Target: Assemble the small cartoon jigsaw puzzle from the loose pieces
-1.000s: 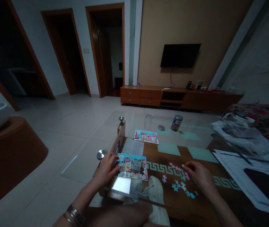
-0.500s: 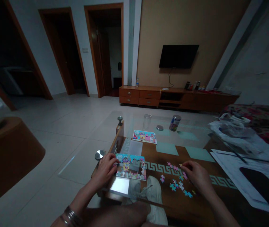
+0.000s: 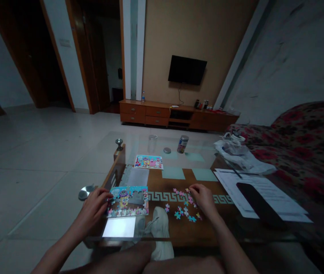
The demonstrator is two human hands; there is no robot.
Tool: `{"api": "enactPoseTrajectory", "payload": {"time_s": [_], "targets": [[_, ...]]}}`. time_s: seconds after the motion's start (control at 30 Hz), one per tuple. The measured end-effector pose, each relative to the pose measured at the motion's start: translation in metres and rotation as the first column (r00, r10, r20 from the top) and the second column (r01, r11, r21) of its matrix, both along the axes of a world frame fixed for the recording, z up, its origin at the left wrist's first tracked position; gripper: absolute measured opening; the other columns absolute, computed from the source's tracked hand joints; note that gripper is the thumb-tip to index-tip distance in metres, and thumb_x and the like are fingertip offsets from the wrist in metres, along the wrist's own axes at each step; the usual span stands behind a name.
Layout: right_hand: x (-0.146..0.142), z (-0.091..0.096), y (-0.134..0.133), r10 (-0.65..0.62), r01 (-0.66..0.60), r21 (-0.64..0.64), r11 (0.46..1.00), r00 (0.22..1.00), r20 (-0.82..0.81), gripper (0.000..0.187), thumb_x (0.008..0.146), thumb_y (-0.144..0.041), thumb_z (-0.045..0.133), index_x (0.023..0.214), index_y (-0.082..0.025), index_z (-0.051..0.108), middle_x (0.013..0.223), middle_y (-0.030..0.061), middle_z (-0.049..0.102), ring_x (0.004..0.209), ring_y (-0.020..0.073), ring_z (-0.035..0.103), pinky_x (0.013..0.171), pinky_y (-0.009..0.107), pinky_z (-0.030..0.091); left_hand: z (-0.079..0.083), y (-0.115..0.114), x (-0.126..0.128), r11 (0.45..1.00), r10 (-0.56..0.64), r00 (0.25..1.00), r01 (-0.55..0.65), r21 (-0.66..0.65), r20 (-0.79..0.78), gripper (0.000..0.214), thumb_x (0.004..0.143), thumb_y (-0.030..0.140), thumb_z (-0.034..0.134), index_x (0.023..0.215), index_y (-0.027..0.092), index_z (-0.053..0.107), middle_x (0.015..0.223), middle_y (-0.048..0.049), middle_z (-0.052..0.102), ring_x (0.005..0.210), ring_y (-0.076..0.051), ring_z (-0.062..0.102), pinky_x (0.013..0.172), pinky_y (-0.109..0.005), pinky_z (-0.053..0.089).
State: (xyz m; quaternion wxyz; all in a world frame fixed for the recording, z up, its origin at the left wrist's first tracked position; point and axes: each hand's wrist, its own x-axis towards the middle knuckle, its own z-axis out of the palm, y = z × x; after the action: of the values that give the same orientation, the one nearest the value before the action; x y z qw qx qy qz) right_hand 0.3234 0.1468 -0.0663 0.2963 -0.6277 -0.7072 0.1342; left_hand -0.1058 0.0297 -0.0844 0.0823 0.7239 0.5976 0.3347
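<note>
A partly filled cartoon jigsaw puzzle (image 3: 127, 201) lies on the glass table (image 3: 150, 236) near its front left. My left hand (image 3: 93, 205) rests on the puzzle's left edge, fingers curled against it. Several loose puzzle pieces (image 3: 183, 209) lie scattered to the right of the puzzle. My right hand (image 3: 204, 196) sits among them, fingers bent down onto the pieces; whether it pinches one is hidden. A second, finished-looking puzzle picture (image 3: 148, 161) lies farther back.
A glass (image 3: 152, 144), a lid (image 3: 167, 150) and a can (image 3: 182, 144) stand at the table's far end. Papers with a dark phone (image 3: 257, 201) lie at the right, a plastic bag (image 3: 240, 154) behind them. A floral sofa (image 3: 301, 152) is right; my shoe (image 3: 160, 232) shows under the glass.
The view swung to the right, bringing the sofa in and moving the doors off to the left. Both hands stay at the puzzle and the loose pieces.
</note>
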Motion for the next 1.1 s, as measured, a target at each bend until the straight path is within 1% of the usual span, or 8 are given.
{"api": "enactPoseTrajectory", "payload": {"time_s": [0.07,0.13,0.37,0.57,0.77,0.9,1.0,1.1], "targets": [[0.006,0.000,0.003,-0.038,0.038,0.003,0.999,0.996,-0.079,0.027,0.077,-0.028,0.046,0.082,-0.016,0.069,0.086,0.0097,0.072,0.081,0.0230,0.065,0.076,0.031,0.045,-0.003,0.001,-0.003,1.000,0.013,1.000,-0.014,0.020,0.016,0.027,0.087,0.038,0.043,0.092,0.024,0.065,0.102,-0.0067,0.059,0.096,-0.024,0.055,0.086,-0.040,0.048],[0.013,0.000,0.005,-0.079,0.080,0.003,0.997,0.990,-0.118,0.028,0.075,-0.025,0.045,0.084,-0.015,0.069,0.088,0.0103,0.072,0.082,0.0230,0.066,0.077,0.032,0.046,-0.005,0.002,-0.005,0.999,0.028,0.999,-0.029,0.029,0.035,0.027,0.086,0.040,0.043,0.092,0.024,0.065,0.102,-0.0066,0.059,0.096,-0.024,0.056,0.085,-0.040,0.048],[0.030,-0.005,0.010,-0.139,0.141,0.002,0.990,0.982,-0.126,0.027,0.073,-0.023,0.044,0.081,-0.016,0.069,0.089,0.0107,0.073,0.085,0.0237,0.066,0.080,0.033,0.048,-0.007,0.003,-0.007,0.999,0.050,0.996,-0.052,0.012,0.077,0.031,0.086,0.045,0.044,0.090,0.024,0.065,0.101,-0.0068,0.059,0.097,-0.025,0.056,0.086,-0.042,0.048],[0.040,-0.007,0.012,-0.171,0.172,-0.003,0.985,0.978,-0.122,0.026,0.072,-0.021,0.045,0.080,-0.017,0.069,0.085,0.0094,0.073,0.082,0.0234,0.066,0.078,0.033,0.048,-0.012,0.005,-0.011,0.997,0.058,0.996,-0.060,0.042,0.065,0.037,0.085,0.052,0.043,0.089,0.024,0.066,0.099,-0.0071,0.060,0.096,-0.026,0.058,0.083,-0.042,0.049],[0.043,-0.007,0.009,-0.153,0.152,-0.013,0.988,0.982,-0.113,0.022,0.071,-0.019,0.049,0.078,-0.018,0.070,0.086,0.0079,0.073,0.083,0.0219,0.066,0.079,0.032,0.048,-0.016,0.005,-0.013,0.997,0.051,0.998,-0.054,0.053,0.042,0.037,0.086,0.053,0.041,0.090,0.025,0.066,0.100,-0.0052,0.061,0.097,-0.024,0.058,0.084,-0.038,0.050],[0.041,-0.002,0.005,-0.133,0.130,-0.034,0.991,0.984,-0.117,0.019,0.069,-0.019,0.052,0.076,-0.018,0.069,0.082,0.0066,0.072,0.079,0.0205,0.066,0.076,0.030,0.048,-0.019,0.006,-0.014,0.997,0.054,0.998,-0.056,0.046,0.039,0.040,0.086,0.055,0.040,0.090,0.025,0.066,0.101,-0.0055,0.061,0.098,-0.024,0.058,0.085,-0.038,0.050],[0.041,0.006,-0.005,-0.105,0.099,-0.050,0.994,0.987,-0.123,0.017,0.068,-0.019,0.054,0.075,-0.017,0.069,0.079,0.0063,0.072,0.077,0.0203,0.065,0.074,0.030,0.048,-0.019,0.006,-0.013,0.996,0.059,0.998,-0.061,0.060,0.036,0.043,0.086,0.058,0.039,0.089,0.026,0.067,0.100,-0.0060,0.061,0.097,-0.025,0.059,0.085,-0.039,0.050],[0.041,0.014,-0.021,-0.070,0.060,-0.085,0.995,0.990,-0.126,0.014,0.068,-0.021,0.055,0.072,-0.018,0.068,0.077,0.0058,0.072,0.076,0.0211,0.065,0.073,0.030,0.048,-0.017,0.006,-0.012,0.996,0.060,0.998,-0.061,0.061,0.029,0.043,0.085,0.059,0.039,0.088,0.026,0.067,0.098,-0.0056,0.062,0.094,-0.025,0.060,0.082,-0.039,0.052]]}}
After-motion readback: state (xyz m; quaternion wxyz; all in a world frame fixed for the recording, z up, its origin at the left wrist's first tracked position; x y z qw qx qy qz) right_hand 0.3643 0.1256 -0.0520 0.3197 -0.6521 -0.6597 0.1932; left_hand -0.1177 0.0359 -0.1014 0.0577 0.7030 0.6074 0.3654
